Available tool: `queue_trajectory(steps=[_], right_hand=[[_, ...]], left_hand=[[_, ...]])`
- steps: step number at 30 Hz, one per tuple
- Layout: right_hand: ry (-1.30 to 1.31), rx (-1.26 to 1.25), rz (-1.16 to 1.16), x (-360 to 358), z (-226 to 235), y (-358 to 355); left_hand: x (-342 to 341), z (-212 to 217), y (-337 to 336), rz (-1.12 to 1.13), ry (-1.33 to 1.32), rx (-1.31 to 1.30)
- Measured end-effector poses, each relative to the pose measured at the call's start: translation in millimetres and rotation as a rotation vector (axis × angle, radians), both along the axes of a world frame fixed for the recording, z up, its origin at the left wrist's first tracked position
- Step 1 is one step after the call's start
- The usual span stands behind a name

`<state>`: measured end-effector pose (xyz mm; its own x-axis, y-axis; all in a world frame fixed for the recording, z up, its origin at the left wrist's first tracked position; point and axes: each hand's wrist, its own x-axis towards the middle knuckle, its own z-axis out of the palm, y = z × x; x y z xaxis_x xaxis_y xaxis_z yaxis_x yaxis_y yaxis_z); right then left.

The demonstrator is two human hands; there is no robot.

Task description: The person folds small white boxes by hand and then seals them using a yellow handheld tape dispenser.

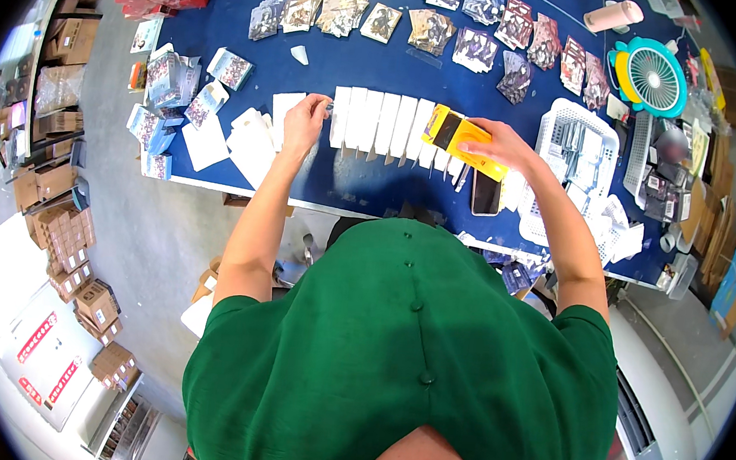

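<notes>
Head view, looking straight down over a green shirt (401, 362) onto a blue table (372, 66)

Left hand (305, 121): fingers curled, tips pinched at the left end of a row of white cards (385, 123) laid overlapping across the middle of the table. Whether the pinch closes on a card or some small thing, cannot tell

Right hand (500, 144): closed on a yellow packet (466, 143), held tilted over the right end of the white row, touching or just above it

A dark phone (485, 192) lies just below the packet, close to the near table edge (335, 203)

Left of the row: loose white sheets (250, 138), some hanging over the near edge and the left corner. Right of the row: a white basket (578, 138), close beside the right forearm

Far side: picture cards (384, 19) in small stacks along the back. A teal fan (652, 75) at the far right

Open blue surface lies between the white row and the picture stacks, and a narrow strip between row and near edge

Floor to the left: grey, bare, with cardboard boxes (80, 268) stacked well apart from the table
</notes>
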<state>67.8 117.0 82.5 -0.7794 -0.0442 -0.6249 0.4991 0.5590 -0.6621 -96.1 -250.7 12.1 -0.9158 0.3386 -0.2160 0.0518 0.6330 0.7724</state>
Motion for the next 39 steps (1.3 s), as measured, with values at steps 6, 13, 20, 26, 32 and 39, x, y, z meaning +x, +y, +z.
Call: queue_trajectory(steps=[6,13,20,26,32,39], right_hand=[[-0.03,0.009,0.008,-5,-10,6],[-0.027,0.16,0.019,-11,10,-15],[-0.061,0.287,0.053,-21,1,-19],[-0.077,0.332,0.079,-28,-6,-20],[-0.101,0.352,0.084,-34,-7,-21],[-0.162,0.425,0.087,-43,-4,-33]], left_hand=[[2,-17,6,0.024,0.048,0.062],[2,-23,11,0.044,0.034,0.017],[-4,-38,16,0.038,0.071,0.037],[-3,-32,22,0.049,0.06,0.016],[0,-32,20,0.06,0.091,0.011],[-4,-25,19,0.066,-0.073,-0.038]])
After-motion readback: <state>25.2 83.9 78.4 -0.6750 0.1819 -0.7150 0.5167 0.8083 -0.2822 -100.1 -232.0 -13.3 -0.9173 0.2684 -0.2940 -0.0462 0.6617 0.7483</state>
